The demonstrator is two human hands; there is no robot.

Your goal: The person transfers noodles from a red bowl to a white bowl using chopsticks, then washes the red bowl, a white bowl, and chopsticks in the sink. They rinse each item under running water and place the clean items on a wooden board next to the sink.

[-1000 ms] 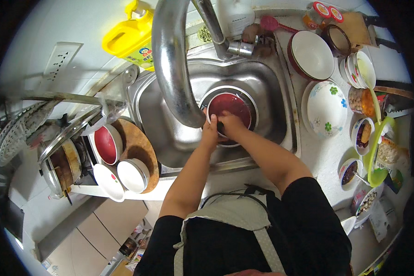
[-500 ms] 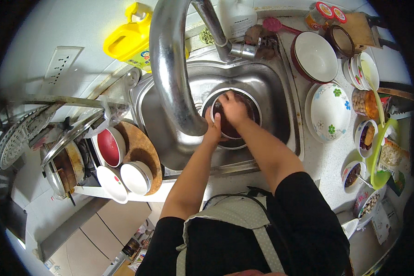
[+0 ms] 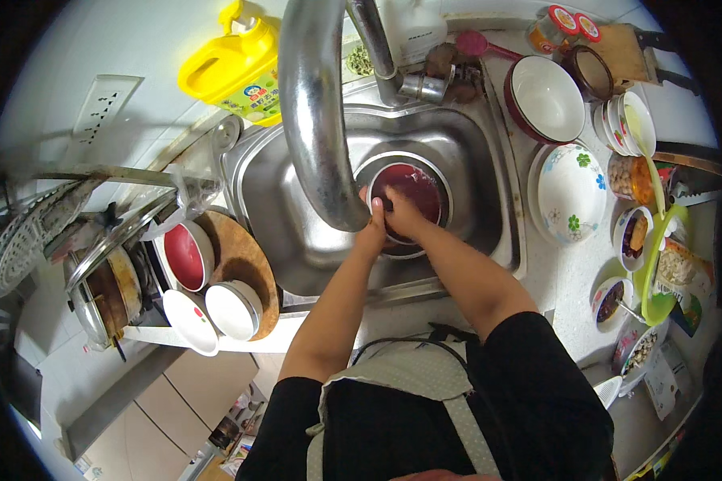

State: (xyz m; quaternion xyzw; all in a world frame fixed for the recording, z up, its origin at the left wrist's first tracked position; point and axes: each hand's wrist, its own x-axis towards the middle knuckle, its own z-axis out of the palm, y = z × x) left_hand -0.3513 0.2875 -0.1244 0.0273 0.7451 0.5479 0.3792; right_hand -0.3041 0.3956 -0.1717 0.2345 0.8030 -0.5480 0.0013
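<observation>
Inside the steel sink (image 3: 277, 258), a red-lined bowl (image 3: 415, 186) rests within a larger round vessel with a pale rim (image 3: 450, 183). My left hand (image 3: 371, 231) grips the bowl's near left edge, thumb up along the rim and fingers mostly out of sight behind it. My right hand (image 3: 406, 216) is in the bowl near that same edge, its fingers curled. Something small and dark shows at its fingertips, too little to name. Whitish streaks lie on the bowl's red inside. Over the sink's left half arches the large faucet (image 3: 317, 120).
At left, a round wooden board (image 3: 237, 256) carries a red-lined bowl (image 3: 187, 255) and white bowls (image 3: 233, 311). A yellow detergent jug (image 3: 241, 72) stands behind the sink. On the right counter are a large bowl (image 3: 547, 98), flower-patterned plates (image 3: 571, 192) and several small food bowls.
My right hand has moved from the bowl's upper part down toward its near left edge, baring more of the red inside. My left hand keeps its grip. The view has shifted slightly.
</observation>
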